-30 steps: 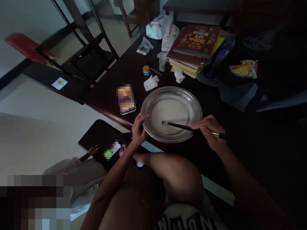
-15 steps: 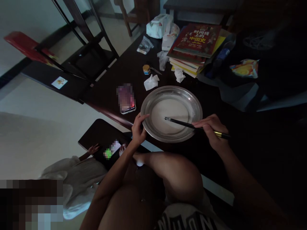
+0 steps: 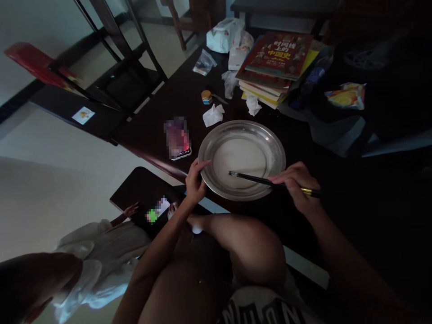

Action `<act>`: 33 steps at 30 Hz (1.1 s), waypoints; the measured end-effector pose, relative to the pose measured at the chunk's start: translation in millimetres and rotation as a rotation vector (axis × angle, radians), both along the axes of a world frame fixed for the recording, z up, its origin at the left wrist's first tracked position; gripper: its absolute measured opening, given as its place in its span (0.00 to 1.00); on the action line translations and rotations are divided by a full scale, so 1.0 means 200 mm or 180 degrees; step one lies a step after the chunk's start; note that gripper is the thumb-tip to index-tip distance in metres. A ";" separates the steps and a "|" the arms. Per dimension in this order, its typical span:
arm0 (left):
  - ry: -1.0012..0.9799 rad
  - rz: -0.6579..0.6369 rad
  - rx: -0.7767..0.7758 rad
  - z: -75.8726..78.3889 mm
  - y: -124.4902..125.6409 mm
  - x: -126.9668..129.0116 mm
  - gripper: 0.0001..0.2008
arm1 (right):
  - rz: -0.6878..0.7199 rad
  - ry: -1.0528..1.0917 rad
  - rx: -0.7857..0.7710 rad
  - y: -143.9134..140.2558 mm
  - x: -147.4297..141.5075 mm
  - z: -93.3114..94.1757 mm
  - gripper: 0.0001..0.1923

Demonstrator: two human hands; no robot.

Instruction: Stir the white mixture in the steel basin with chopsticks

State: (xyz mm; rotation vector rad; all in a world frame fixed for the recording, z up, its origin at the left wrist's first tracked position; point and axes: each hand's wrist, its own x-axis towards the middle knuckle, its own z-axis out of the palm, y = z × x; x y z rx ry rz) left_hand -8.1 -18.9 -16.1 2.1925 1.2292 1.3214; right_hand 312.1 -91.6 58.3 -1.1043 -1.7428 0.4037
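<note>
A round, shallow metal basin (image 3: 275, 137) with a whitish, cloudy liquid (image 3: 241, 153) in it stands near the table edge. My left hand (image 3: 195, 182) grips its left rim, thumb over the edge and the other fingers outside. Between the fingers and thumb of my right hand (image 3: 300, 186) are black chopsticks (image 3: 251, 178) with a gold band near the back end. They slant over the basin's near right rim, and their whitened tips reach the liquid left of its middle.
Beyond the basin lie crumpled tissues (image 3: 213, 115), a small gold-lidded jar (image 3: 206, 96), stacked books (image 3: 278, 56) and plastic bags (image 3: 222, 36). A phone (image 3: 178, 139) lies left of the basin. At lower left, another person (image 3: 104, 252) sits by a bench (image 3: 135, 186) with a lit screen (image 3: 158, 210).
The chopstick tips have moved slightly left and toward me in the liquid, with my right hand shifting a little left. My left hand stays on the rim.
</note>
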 end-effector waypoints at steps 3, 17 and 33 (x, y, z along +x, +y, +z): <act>-0.0017 0.0028 0.0045 0.00 0.00 0.00 0.21 | 0.0079 -0.0267 -0.0028 0.00 0.00 0.00 0.11; -0.0025 -0.0046 0.0135 0.01 0.00 0.01 0.18 | -0.0143 -0.0057 0.0108 0.00 0.00 0.00 0.14; -0.0034 -0.0006 0.0003 0.00 0.00 0.00 0.19 | 0.0121 -0.0199 -0.0015 0.00 0.00 0.00 0.12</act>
